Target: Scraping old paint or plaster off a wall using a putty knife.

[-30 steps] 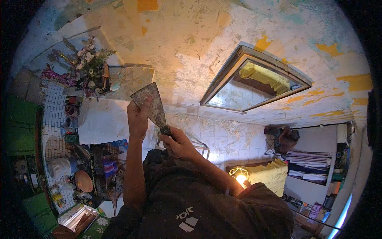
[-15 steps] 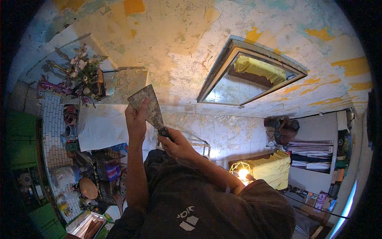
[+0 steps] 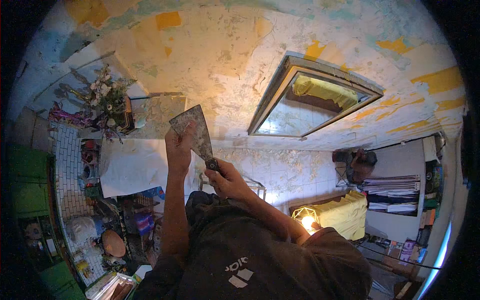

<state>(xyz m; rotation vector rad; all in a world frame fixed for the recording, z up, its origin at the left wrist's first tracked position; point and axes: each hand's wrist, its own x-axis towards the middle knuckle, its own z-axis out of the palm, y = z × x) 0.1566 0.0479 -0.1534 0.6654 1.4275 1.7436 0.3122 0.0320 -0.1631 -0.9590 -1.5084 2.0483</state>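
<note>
A wide scraper (image 3: 198, 131) with a dull, stained metal blade and a dark handle is held up in front of me, tilted with its broad edge toward the upper left. My right hand (image 3: 230, 181) is closed around the handle. At the blade's left side, my left hand (image 3: 178, 154) grips it with the thumb on the near face; its other fingers are partly hidden behind the metal. Beyond the blade is a wall (image 3: 225, 65) with peeling paint, bare rough patches and orange remnants.
A framed mirror (image 3: 320, 95) is on the wall, right of centre. Flowers (image 3: 107, 95) stand at the left, above a white sheet (image 3: 135, 165). Paint flakes (image 3: 280, 162) litter the tiled floor. A lit caged lamp (image 3: 306, 219) stands beside a yellow-covered piece (image 3: 345, 215) at the right.
Both hands and the scraper sit slightly further right in the picture, still in the same grip. The surroundings have shifted a little in view, mostly downward.
</note>
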